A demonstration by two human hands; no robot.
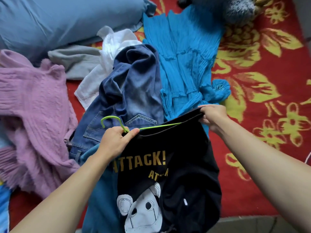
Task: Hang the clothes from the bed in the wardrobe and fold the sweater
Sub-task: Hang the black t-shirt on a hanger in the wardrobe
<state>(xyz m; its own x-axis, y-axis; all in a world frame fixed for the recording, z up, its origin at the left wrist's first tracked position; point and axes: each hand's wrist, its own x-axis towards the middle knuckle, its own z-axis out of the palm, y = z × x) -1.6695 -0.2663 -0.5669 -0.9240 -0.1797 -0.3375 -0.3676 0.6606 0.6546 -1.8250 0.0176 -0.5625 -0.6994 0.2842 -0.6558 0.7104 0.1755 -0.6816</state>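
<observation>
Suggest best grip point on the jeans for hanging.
Probably the waistband of the jeans, from the left: its belt-loop edge lies exposed beside the purple sweater, while the held black T-shirt and green hanger cover the right part.

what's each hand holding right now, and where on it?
Left hand grips the green hanger at the base of its hook, together with the black T-shirt at its neckline. Right hand pinches the shirt's shoulder edge, over the hanger's end.

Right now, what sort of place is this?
Probably a bedroom: a red floral bed cover, a blue pillow, and loose clothes heaped on it, such as a purple sweater and jeans; the left hand holds a green hanger in a black T-shirt.
</observation>
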